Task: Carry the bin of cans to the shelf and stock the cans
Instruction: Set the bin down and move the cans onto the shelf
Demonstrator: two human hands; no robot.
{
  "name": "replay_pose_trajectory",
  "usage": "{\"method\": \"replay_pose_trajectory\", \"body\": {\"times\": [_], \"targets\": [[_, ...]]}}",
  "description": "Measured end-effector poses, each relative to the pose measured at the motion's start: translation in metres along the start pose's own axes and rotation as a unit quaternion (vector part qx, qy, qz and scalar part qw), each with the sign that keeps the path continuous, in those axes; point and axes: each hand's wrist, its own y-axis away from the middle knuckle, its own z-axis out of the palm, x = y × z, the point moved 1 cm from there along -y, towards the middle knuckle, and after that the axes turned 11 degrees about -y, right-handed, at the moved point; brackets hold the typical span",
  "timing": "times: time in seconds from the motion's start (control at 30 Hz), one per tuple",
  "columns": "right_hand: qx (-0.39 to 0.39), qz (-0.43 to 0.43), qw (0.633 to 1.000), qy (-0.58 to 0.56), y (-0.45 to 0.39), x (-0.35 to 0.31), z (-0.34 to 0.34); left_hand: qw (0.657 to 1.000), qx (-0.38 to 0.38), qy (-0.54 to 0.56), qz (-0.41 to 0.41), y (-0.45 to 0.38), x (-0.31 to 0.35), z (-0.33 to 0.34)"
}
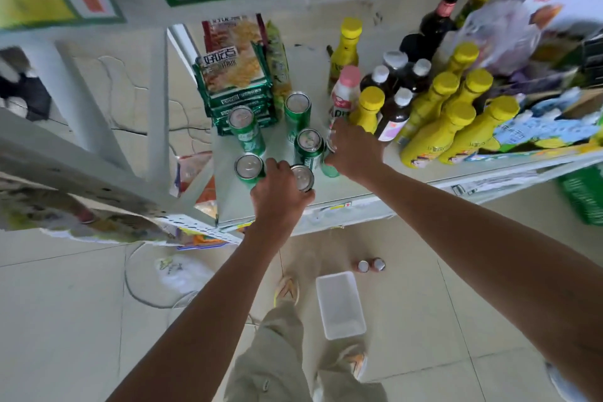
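Six green cans (246, 129) are visible on the shelf (352, 202), standing upright in a loose cluster between the stacked snack packs (235, 85) and the rows of yellow-capped bottles (434, 127). The left hand (279, 192) is closed around the front can (302, 177) near the shelf edge, fingers wrapped on its side with the silver top showing. The right hand (354, 148) covers another can (329, 165) just beside the bottles; its fingers curl over the can's top, and the grip looks closed, though the far side is hidden. The bin (339, 305), a white rectangular plastic tub, sits on the tiled floor below and appears empty, with two small red-labelled cans (370, 265) standing near it on the floor. Judged from this, stocking is nearly complete and the step in hand is setting down and aligning the last two cans. To do it well, each can should be lowered flat onto its base, slid back from the edge and squared into rows with labels forward, without knocking the neighbours, since the thin aluminium cylinders are smooth, light and likely to tip or roll. The shelf is painted metal, pale and hard, so cans will slide easily. The bottles are glossy plastic with ribbed caps; the packs are crinkled foil.
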Motion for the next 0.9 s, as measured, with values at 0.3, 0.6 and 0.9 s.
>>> {"method": "replay_pose_trajectory", "body": {"times": [0.3, 0.6, 0.9], "targets": [[0.061, -0.037, 0.997, 0.029, 0.012, 0.011, -0.004, 0.998, 0.055, -0.008, 0.004, 0.010, 0.008, -0.001], [0.101, -0.038, 0.989, 0.096, 0.065, 0.065, -0.015, 0.983, 0.138, -0.047, 0.113, 0.048, 0.051, -0.001], [-0.011, 0.150, 0.983, 0.105, 0.139, 0.270, 0.083, 0.948, -0.075, -0.067, 0.301, 0.119, 0.116, 0.172]]}}
